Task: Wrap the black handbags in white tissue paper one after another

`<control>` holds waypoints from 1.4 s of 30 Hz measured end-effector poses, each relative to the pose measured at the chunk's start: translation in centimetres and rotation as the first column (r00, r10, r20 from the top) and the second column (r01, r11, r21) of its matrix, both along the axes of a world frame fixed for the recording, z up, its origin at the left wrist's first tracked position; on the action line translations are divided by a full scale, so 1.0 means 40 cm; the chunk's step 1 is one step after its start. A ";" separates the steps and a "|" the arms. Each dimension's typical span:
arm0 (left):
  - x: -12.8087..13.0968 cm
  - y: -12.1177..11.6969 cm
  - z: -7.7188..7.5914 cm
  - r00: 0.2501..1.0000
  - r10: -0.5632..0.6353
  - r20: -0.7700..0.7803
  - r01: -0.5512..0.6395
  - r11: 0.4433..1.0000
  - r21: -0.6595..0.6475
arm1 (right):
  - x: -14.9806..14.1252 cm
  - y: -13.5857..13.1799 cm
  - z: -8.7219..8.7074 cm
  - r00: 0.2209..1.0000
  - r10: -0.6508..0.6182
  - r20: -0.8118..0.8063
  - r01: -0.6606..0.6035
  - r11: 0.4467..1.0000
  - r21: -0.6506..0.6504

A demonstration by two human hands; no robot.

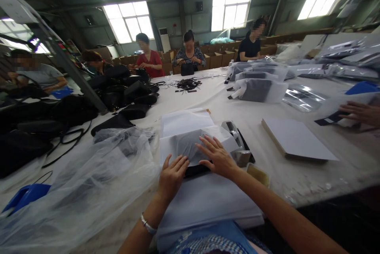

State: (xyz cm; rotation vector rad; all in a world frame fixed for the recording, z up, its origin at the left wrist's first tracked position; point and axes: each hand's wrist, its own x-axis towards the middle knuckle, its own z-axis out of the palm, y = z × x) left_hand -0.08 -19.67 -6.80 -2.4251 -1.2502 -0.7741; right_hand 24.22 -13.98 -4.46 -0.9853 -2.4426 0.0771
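Observation:
Before me on the table lies a black bag (198, 170), mostly covered by a thin white wrapping sheet (190, 141). My left hand (174, 174) rests on the sheet's near left part, fingers stretched out. Farther right, my right hand (217, 154) lies on the same sheet with its fingers spread. Dark material shows dimly through the sheet; only the bag's near edge is bare. A stack of white paper (210, 198) extends beneath it towards me. Beside my right hand stands a tape dispenser (237, 139), with a small yellowish sponge-like block in a dish (258, 175) nearer me.
Black bags (130, 91) are heaped at left, behind crumpled clear plastic (97, 182). A thick white stack (297, 139) sits at right, below several wrapped bags (258, 87). A co-worker's hand (360, 113) touches another package. Several people work across the table.

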 end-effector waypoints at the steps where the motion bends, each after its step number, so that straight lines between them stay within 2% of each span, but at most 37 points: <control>1: 0.004 -0.004 0.005 1.000 0.009 0.001 -0.009 1.000 -0.010 | -0.006 0.019 -0.015 0.999 0.024 0.040 -0.024 1.000 -0.003; 4: 0.031 -0.013 0.035 0.999 0.050 0.013 -0.049 0.995 -0.082 | -0.006 0.039 -0.064 0.992 0.077 0.101 -0.074 0.997 -0.032; 7: 0.075 0.001 0.074 0.996 0.089 0.010 -0.087 0.988 -0.131 | 0.005 0.023 -0.098 0.989 0.086 0.118 -0.083 0.996 -0.030; 9: 0.104 0.025 0.086 0.994 0.108 -0.012 -0.109 0.984 -0.139 | 0.010 0.007 -0.110 0.988 0.080 0.131 -0.077 0.997 -0.026; 11: 0.122 0.048 0.076 0.992 0.116 -0.049 -0.122 0.979 -0.165 | 0.017 -0.007 -0.118 0.987 0.076 0.142 -0.072 0.997 -0.029; 14: 0.124 0.060 0.032 0.988 0.101 -0.115 -0.123 0.971 -0.204 | 0.043 -0.031 -0.124 0.988 0.097 0.121 -0.093 0.995 -0.042; 17: 0.103 0.039 -0.011 0.986 0.072 -0.148 -0.102 0.974 -0.203 | 0.095 -0.075 -0.119 0.992 0.127 0.011 -0.125 0.988 -0.086; 21: 0.077 0.001 -0.033 0.991 0.048 -0.126 -0.074 0.975 -0.210 | 0.165 -0.154 -0.097 0.975 0.163 -0.154 -0.198 0.949 -0.246; 24: 0.070 -0.014 -0.036 0.995 0.036 -0.092 -0.056 0.974 -0.218 | 0.185 -0.200 -0.088 0.969 0.194 -0.150 -0.237 0.898 -0.370; 26: 0.069 -0.019 -0.039 0.997 0.034 -0.069 -0.048 0.974 -0.223 | 0.184 -0.216 -0.091 0.975 0.187 -0.118 -0.219 0.888 -0.405; 31: 0.072 -0.021 -0.039 1.000 0.028 -0.013 -0.031 0.970 -0.241 | 0.167 -0.217 -0.109 0.984 0.149 -0.094 -0.176 0.870 -0.460; 35: 0.068 -0.013 -0.027 1.000 0.022 0.008 -0.019 0.961 -0.278 | 0.161 -0.209 -0.106 0.988 0.122 -0.090 -0.151 0.847 -0.509; 39: 0.062 -0.005 -0.004 0.999 0.015 0.028 -0.004 0.940 -0.341 | 0.159 -0.192 -0.080 0.989 0.128 -0.079 -0.150 0.793 -0.591; 42: 0.059 0.001 0.022 0.998 0.012 0.057 0.013 0.912 -0.410 | 0.155 -0.169 -0.040 0.991 0.092 -0.099 -0.134 0.746 -0.652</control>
